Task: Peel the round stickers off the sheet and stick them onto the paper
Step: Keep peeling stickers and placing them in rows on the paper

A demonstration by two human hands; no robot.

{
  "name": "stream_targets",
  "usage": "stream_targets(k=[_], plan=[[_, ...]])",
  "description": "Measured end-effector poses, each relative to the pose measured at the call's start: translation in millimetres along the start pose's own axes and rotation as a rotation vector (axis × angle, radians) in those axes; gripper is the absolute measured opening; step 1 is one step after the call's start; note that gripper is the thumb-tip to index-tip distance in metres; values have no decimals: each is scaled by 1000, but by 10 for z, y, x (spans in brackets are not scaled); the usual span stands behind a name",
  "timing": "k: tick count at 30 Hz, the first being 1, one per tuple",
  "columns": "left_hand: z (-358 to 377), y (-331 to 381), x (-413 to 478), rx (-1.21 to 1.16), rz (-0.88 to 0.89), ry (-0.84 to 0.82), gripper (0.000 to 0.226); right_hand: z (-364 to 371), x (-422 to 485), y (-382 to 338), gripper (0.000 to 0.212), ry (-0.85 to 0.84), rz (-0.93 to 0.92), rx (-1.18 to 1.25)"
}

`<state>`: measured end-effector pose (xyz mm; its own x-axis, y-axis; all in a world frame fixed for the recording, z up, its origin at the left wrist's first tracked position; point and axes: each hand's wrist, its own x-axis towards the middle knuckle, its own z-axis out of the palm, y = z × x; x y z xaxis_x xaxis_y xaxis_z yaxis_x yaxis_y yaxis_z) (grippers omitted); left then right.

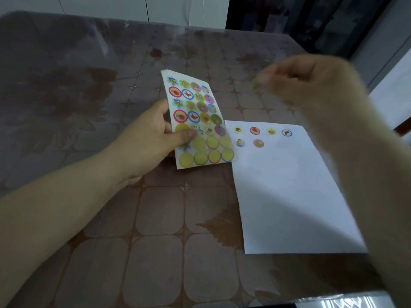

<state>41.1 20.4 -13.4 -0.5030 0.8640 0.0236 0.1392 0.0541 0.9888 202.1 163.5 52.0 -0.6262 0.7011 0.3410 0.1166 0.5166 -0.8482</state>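
Note:
My left hand [153, 134] grips the sticker sheet [195, 103] by its left edge, thumb on top, and holds it tilted up off the table. The sheet's upper rows carry colourful round stickers; its lower rows show bare yellow circles. To its right the white paper [289, 185] lies flat, with several round stickers [254, 130] stuck near its top edge. My right hand [311, 85] is raised above the paper's far end and blurred by motion. Its fingers are curled, and a small greenish round sticker [255, 83] appears pinched at the fingertips.
The brown patterned table [155, 218] has a clear plastic cover. Its far edge meets white cabinets [111, 5], and its right edge runs beside a dark doorway [311, 18]. The near right corner of the table shows at the bottom right.

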Motion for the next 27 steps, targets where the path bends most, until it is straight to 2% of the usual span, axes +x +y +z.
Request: stream_targets(k=[5, 8, 14, 18, 27], plan=[[9, -17, 17, -64, -7, 28, 45, -484, 98, 184, 12, -255, 285, -209], [9, -10, 11, -68, -7, 23, 44, -402, -9, 413, 4, -267, 412, -293], [9, -5, 2, -19, -18, -1, 61, -247, -90, 605, 2, -124, 441, -277], [8, -15, 3, -28, -20, -18, 62, -202, -114, 581, 10, -130, 432, -268], [-7, -29, 9, -4, -24, -18, 66, -196, -98, 595, 11, -120, 443, -300]])
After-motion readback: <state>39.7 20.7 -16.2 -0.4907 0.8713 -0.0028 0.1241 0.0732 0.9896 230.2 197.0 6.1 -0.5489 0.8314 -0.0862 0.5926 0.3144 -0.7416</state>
